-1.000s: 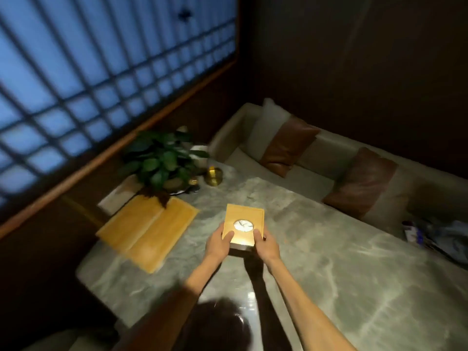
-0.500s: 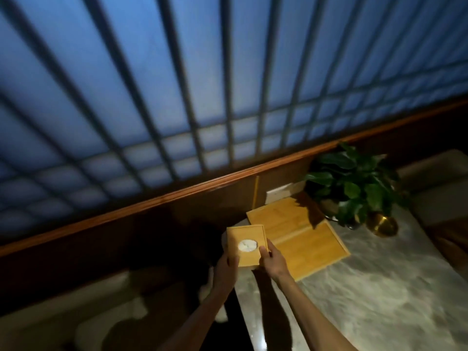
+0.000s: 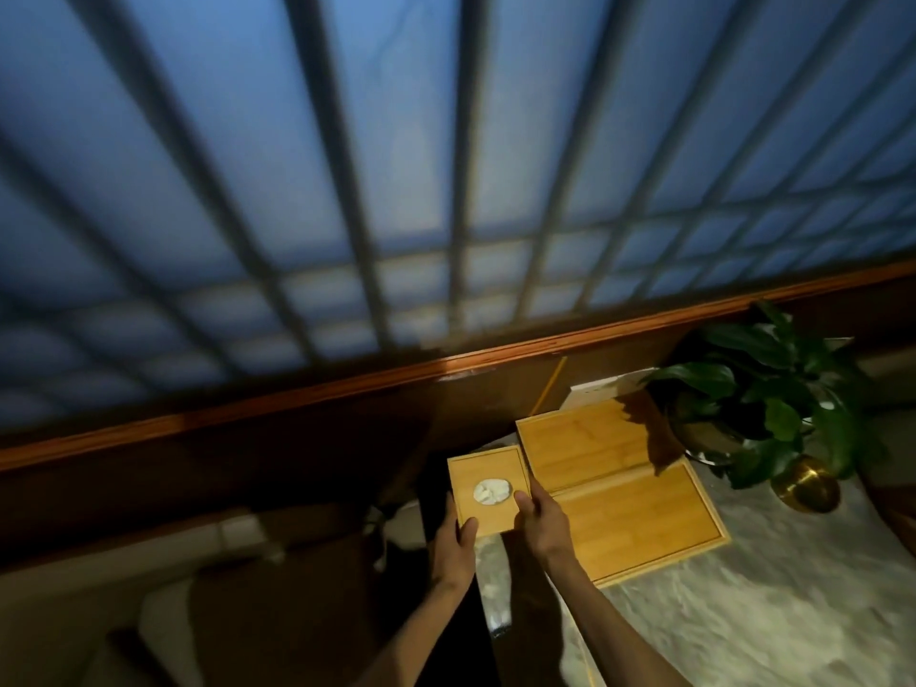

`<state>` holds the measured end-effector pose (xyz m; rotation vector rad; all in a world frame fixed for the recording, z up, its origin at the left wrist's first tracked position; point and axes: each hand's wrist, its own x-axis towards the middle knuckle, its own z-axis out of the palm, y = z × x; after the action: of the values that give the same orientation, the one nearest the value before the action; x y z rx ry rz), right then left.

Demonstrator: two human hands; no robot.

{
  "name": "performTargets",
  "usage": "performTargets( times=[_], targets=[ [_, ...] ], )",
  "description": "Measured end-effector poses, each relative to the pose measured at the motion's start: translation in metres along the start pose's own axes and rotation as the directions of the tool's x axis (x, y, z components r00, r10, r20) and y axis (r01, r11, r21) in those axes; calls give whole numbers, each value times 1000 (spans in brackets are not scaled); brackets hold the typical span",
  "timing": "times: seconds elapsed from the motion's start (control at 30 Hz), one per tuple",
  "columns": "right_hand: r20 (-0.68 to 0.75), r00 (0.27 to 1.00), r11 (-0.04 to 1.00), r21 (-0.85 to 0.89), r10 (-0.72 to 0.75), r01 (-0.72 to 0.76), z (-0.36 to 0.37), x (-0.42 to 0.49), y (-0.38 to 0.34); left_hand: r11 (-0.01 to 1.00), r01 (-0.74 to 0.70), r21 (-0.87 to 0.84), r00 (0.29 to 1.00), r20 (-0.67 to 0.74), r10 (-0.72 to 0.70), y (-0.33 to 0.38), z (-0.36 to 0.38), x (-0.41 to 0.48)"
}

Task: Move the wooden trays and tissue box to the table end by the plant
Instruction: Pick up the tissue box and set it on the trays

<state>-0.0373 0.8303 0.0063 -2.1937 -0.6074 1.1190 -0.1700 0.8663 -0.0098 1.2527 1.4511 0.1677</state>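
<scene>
Gripping the tissue box (image 3: 488, 490) by opposite sides, left hand (image 3: 453, 547) and right hand (image 3: 540, 520) steady it at the table (image 3: 743, 622) corner, beside the wooden trays (image 3: 614, 493), likely for level placement.

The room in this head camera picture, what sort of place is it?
Probably a private dining booth or tea room, though I can't be sure. A lattice screen window glows blue above wood panelling, a potted plant sits on a marble table, and wooden trays lie beside a tissue box.
</scene>
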Motion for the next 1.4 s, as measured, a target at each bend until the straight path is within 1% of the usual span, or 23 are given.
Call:
performTargets(
  times=[0.13, 0.33, 0.5, 0.63, 0.87, 0.97, 1.1, 1.23, 1.4],
  targets=[
    [-61, 998, 1000, 1, -2, 2, -2, 15, -10, 999, -49, -7, 998, 25, 49, 9, -3, 15],
    [-63, 998, 997, 73, 2, 3, -6, 37, -18, 999, -48, -21, 998, 45, 49, 22, -1, 36],
    [-69, 997, 997, 65, -38, 42, -9, 53, -22, 998, -51, -31, 998, 38, 52, 28, 2, 48],
    [-93, 995, 996, 77, -33, 40, -7, 61, -20, 998, -65, -22, 997, 36, 66, 32, 4, 51],
    [-127, 992, 982, 187, -14, 38, 2, 65, -14, 995, -43, 96, 999, 5, 42, 35, 6, 54],
    [-112, 994, 981, 192, -13, 34, 1, 67, -13, 991, -51, 121, 999, 12, 50, 37, 5, 55],
    [-71, 997, 979, 201, 24, -10, -2, 71, -12, 993, -44, 110, 999, 20, 42, 36, 4, 55],
    [-10, 1000, 979, 201, 26, -24, -7, 73, -10, 994, -46, 95, 999, 21, 45, 36, 3, 53],
    [-35, 999, 983, 186, 2, 5, -7, 71, -7, 999, -20, 39, 1000, 19, 19, 34, 4, 51]
  ],
)
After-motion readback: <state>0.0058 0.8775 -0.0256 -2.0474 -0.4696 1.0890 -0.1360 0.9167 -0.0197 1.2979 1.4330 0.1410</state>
